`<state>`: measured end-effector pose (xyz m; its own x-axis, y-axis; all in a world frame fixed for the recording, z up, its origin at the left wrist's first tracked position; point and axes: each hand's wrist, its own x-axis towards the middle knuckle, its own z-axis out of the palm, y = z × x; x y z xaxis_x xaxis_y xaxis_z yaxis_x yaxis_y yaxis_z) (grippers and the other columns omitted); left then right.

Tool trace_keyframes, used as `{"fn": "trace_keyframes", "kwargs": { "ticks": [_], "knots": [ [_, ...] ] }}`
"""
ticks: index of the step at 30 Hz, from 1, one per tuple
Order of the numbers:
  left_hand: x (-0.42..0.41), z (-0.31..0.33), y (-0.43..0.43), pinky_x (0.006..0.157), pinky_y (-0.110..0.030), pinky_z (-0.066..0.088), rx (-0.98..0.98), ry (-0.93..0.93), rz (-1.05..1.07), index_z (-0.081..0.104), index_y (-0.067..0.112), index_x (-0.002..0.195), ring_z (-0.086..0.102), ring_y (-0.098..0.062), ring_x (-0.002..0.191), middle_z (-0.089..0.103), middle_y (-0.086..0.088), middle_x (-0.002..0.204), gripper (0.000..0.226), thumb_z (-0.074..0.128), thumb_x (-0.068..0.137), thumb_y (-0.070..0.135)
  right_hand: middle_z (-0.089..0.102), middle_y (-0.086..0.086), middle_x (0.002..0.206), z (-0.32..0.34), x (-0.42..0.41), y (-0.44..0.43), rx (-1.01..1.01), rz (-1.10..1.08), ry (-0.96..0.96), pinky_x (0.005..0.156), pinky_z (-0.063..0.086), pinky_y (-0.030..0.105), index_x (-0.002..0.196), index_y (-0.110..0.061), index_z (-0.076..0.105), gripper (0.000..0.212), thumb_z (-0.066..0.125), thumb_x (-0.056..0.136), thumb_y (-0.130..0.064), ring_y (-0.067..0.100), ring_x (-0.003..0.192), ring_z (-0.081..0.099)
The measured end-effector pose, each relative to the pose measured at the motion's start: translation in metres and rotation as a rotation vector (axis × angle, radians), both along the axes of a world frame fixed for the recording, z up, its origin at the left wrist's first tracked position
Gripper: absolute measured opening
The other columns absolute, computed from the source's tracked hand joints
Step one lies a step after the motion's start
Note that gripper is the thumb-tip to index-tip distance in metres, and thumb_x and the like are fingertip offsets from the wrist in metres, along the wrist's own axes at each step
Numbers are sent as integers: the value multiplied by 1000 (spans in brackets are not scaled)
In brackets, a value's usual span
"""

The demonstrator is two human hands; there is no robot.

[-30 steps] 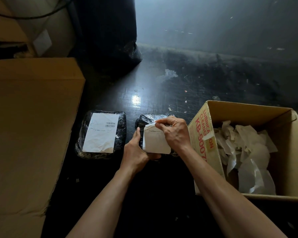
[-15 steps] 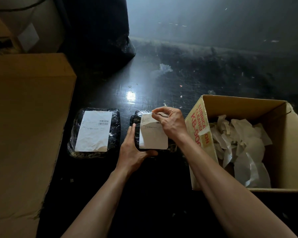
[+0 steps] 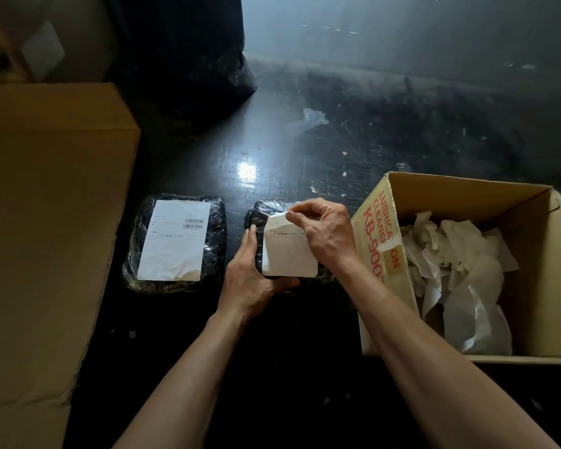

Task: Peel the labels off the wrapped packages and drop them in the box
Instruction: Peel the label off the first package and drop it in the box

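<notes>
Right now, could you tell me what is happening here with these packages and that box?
A person is stripping labels from black wrapped packages. The right hand pinches the folded-back top edge of the label on the nearer package, while the left hand steadies that package. A second package to the left has its label fully stuck on. The open cardboard box on the right holds crumpled peeled labels.

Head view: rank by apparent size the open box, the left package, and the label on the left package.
1. Open box, clearly largest.
2. Left package.
3. Label on the left package, which sits within the package's outline.
</notes>
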<state>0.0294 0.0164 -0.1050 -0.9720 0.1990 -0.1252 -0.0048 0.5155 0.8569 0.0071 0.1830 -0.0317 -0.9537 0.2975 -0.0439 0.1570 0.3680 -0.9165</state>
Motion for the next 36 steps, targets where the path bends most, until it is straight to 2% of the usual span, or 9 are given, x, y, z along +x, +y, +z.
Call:
{"fn": "trace_keyframes", "kwargs": {
  "ticks": [6, 10, 12, 15, 19, 23, 26, 29, 36],
  "knots": [
    [-2, 3, 0, 121, -26, 25, -23, -7, -7, 16, 17, 161, 27, -12, 150, 25, -7, 165, 145, 95, 47, 58, 68, -15, 86, 4, 15, -5, 21, 6, 42, 66, 45, 3, 93, -11, 79, 10, 81, 84, -14, -15, 74, 63],
    [-2, 5, 0, 121, -29, 27, -34, -9, -12, 15, 15, 161, 29, -13, 150, 26, -7, 165, 146, 94, 47, 60, 68, -16, 85, 5, 16, -10, 73, 0, 78, 71, 47, 6, 91, -12, 79, 10, 82, 82, -14, -9, 77, 64],
    [-2, 5, 2, 121, -30, 28, -41, -6, -12, 14, 15, 161, 30, -14, 150, 26, -8, 165, 146, 94, 47, 61, 70, -15, 84, 5, 17, -13, 76, -18, 65, 77, 52, 16, 89, -16, 80, 9, 83, 81, -18, -3, 78, 67],
    [-2, 7, 4, 120, -33, 31, -45, -4, -12, 13, 15, 161, 31, -17, 149, 27, -9, 165, 145, 93, 49, 60, 72, -20, 82, 7, 16, -19, 139, -35, 57, 88, 55, 44, 83, -32, 79, 6, 82, 78, -35, 3, 81, 70],
    [-1, 6, 6, 120, -28, 29, -40, -5, -5, 13, 15, 161, 31, -16, 149, 26, -5, 165, 146, 93, 48, 60, 75, -22, 83, 14, 11, -17, 152, -47, 0, 92, 53, 51, 76, -56, 71, 7, 75, 73, -52, 1, 83, 71],
    [-1, 6, 5, 121, -32, 29, -22, -13, 0, 14, 18, 161, 30, -15, 150, 25, -5, 165, 147, 94, 46, 60, 76, -18, 81, 16, 10, -13, 124, -54, -15, 91, 55, 49, 80, -39, 77, 7, 80, 76, -44, 0, 80, 72],
    [-1, 6, 4, 121, -32, 29, -15, -24, -7, 13, 19, 161, 30, -16, 150, 24, -4, 166, 147, 94, 46, 61, 77, -12, 83, 21, 13, -13, 103, -61, -19, 81, 58, 31, 88, -24, 81, 11, 83, 81, -32, 0, 77, 71],
    [-1, 6, 3, 121, -32, 28, -13, -34, -7, 12, 21, 161, 29, -15, 150, 24, -3, 166, 148, 93, 45, 64, 76, -11, 82, 25, 16, -7, 39, -68, -10, 72, 56, 19, 87, -20, 81, 7, 82, 83, -25, -1, 74, 70],
    [-2, 6, 3, 119, -24, 21, -11, -39, -12, 13, 21, 162, 26, -15, 151, 22, -5, 166, 148, 94, 45, 63, 77, 0, 82, 32, 15, 2, -106, -115, -28, 77, 61, 29, 87, -13, 80, 6, 82, 84, -18, 9, 77, 73]
  ]
}}
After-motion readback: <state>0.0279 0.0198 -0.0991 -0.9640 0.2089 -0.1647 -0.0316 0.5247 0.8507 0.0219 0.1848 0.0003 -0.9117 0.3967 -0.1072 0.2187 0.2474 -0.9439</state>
